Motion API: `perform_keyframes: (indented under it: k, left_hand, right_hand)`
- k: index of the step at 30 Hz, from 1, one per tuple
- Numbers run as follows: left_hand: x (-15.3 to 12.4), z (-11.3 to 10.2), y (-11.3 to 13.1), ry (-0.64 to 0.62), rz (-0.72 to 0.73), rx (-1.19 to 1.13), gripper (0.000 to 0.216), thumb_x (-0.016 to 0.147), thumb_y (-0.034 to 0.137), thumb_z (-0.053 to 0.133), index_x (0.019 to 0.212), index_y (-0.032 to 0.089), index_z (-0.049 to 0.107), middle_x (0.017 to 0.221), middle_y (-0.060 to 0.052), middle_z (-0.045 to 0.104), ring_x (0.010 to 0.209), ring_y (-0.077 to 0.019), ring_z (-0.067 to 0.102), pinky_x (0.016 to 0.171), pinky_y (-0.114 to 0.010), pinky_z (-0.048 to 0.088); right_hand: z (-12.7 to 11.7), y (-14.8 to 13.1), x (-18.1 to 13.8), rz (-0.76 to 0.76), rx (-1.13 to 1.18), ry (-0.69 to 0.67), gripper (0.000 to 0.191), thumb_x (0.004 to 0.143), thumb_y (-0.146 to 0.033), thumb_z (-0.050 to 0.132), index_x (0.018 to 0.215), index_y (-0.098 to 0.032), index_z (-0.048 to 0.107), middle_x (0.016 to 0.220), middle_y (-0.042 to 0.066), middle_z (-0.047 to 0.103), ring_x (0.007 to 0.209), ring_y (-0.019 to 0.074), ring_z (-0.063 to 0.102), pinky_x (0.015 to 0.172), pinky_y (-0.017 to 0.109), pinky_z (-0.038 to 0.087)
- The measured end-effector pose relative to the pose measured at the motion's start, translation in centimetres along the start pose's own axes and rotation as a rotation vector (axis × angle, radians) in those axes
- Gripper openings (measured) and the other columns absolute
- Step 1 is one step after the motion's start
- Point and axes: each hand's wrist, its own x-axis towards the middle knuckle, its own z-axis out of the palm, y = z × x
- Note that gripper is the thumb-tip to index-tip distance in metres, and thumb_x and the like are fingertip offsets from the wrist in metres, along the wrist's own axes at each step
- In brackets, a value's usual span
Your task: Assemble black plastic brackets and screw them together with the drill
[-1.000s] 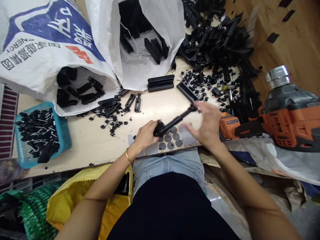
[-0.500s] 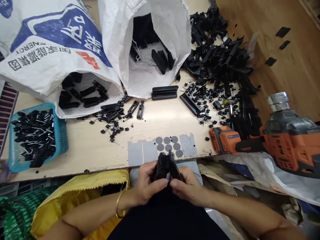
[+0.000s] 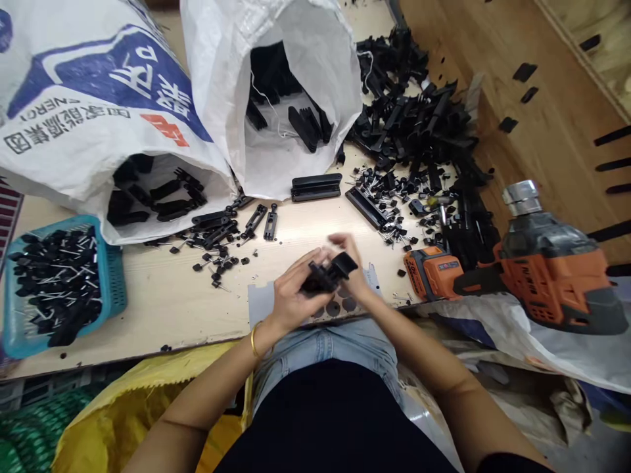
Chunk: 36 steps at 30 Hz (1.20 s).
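Observation:
My left hand point(image 3: 290, 294) is closed around black plastic parts point(image 3: 323, 277), held just above the table's front edge. A flat black end sticks out of the grip toward the right. Right behind these parts is my right hand point(image 3: 353, 268), its fingers smeared by motion and partly hidden, so I cannot tell whether it grips anything. Under the hands lie grey sheets point(image 3: 260, 303) and dark grey discs point(image 3: 349, 303), partly covered. Beyond the hands, two long black plastic pieces point(image 3: 316, 186) lie side by side on the table.
At left stands a blue basket point(image 3: 117, 279) of black-headed pins. White sacks point(image 3: 211, 72) with black parts lie open at the back. A heap of black parts point(image 3: 414, 125) and loose pins point(image 3: 389, 190) spreads at right, beside an orange cordless power tool point(image 3: 552, 276).
Both hands have moved forward from my lap to over the table edge. The black parts have turned within my left hand, and my right hand has shifted behind them. The view has shifted slightly.

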Motion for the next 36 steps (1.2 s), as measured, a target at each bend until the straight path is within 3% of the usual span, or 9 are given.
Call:
perform_keyframes:
  k: [3,8,13,17,21,24,28,33,36]
  left_hand:
    - [0.8,1.8,-3.5,-0.114,0.019,0.226,0.052,0.081,0.028,0.070,0.130,0.021,0.056,0.114,-0.008,0.071,0.102,-0.0218,0.068,0.088,-0.032,0.057]
    - [3.3,6.6,-7.2,-0.369,-0.059,0.570,0.053,0.082,0.022,0.067,0.133,0.017,0.053,0.133,-0.013,0.059,0.123,-0.0292,0.056,0.105,-0.042,0.045]
    - [5.4,8.2,-9.0,-0.449,-0.021,0.579,0.057,0.090,0.037,0.056,0.139,0.010,0.044,0.144,-0.017,0.047,0.136,-0.0298,0.041,0.115,-0.044,0.030]
    - [6.0,4.9,-9.7,-0.262,-0.027,0.466,0.046,0.094,0.033,0.047,0.135,0.013,0.045,0.137,-0.015,0.054,0.130,-0.0253,0.048,0.111,-0.044,0.036]
    - [6.1,-0.1,-10.9,-0.026,-0.367,0.633,0.033,0.089,0.022,0.048,0.121,0.014,0.053,0.117,-0.016,0.062,0.112,-0.0298,0.057,0.096,-0.046,0.045]
    - [5.9,-2.2,-12.1,-0.183,-0.566,0.772,0.041,0.082,0.017,0.056,0.122,0.010,0.052,0.117,-0.021,0.059,0.109,-0.0344,0.058,0.089,-0.046,0.048]
    - [5.1,-3.9,-11.9,-0.335,-0.569,0.815,0.043,0.081,0.010,0.050,0.124,0.011,0.052,0.116,-0.020,0.061,0.110,-0.0339,0.058,0.089,-0.043,0.048]
    - [3.5,-9.1,-7.1,-0.494,-0.490,0.726,0.022,0.078,0.018,0.055,0.096,0.019,0.067,0.100,-0.010,0.068,0.097,-0.0295,0.062,0.086,-0.040,0.049]
    - [2.3,-9.9,-4.4,-0.659,-0.486,0.530,0.014,0.078,0.023,0.059,0.088,0.021,0.068,0.091,-0.004,0.070,0.084,-0.0236,0.064,0.080,-0.035,0.050]
  right_hand:
    - [-4.6,2.7,6.0,-0.026,-0.663,0.209,0.034,0.089,-0.039,0.051,0.110,-0.013,0.056,0.115,0.017,0.054,0.113,0.0292,0.043,0.098,0.049,0.031]
    - [-7.9,4.9,10.6,-0.017,-0.793,0.215,0.038,0.084,-0.039,0.062,0.103,-0.006,0.059,0.108,0.022,0.056,0.109,0.0313,0.041,0.098,0.056,0.022]
    - [-9.1,3.1,9.0,-0.064,-0.754,0.291,0.034,0.085,-0.042,0.062,0.104,-0.015,0.057,0.111,0.018,0.055,0.108,0.0289,0.041,0.097,0.053,0.029]
    - [-10.8,2.0,3.3,-0.282,-0.640,0.234,0.029,0.086,-0.040,0.061,0.110,-0.024,0.057,0.103,0.011,0.056,0.096,0.0251,0.051,0.087,0.043,0.043]
    - [-9.9,4.4,-3.1,-0.376,-0.677,0.040,0.027,0.086,-0.038,0.059,0.107,-0.021,0.055,0.100,0.010,0.054,0.094,0.0261,0.056,0.080,0.042,0.048]
    - [-8.2,6.4,-5.4,-0.293,-0.722,-0.027,0.021,0.086,-0.031,0.055,0.103,-0.019,0.050,0.099,0.012,0.055,0.095,0.0276,0.056,0.082,0.044,0.049]
    - [-7.6,6.0,-5.1,-0.127,-0.813,-0.101,0.020,0.082,-0.029,0.060,0.094,-0.021,0.046,0.093,0.010,0.057,0.087,0.0270,0.057,0.074,0.039,0.047]
    - [-7.7,3.9,-4.6,-0.017,-0.844,-0.264,0.022,0.080,-0.030,0.062,0.083,-0.024,0.041,0.083,0.004,0.057,0.070,0.0206,0.054,0.058,0.029,0.039]
    - [-7.1,3.8,-4.9,-0.008,-0.840,-0.279,0.023,0.079,-0.031,0.062,0.083,-0.023,0.042,0.084,0.004,0.057,0.070,0.0199,0.054,0.057,0.028,0.037]
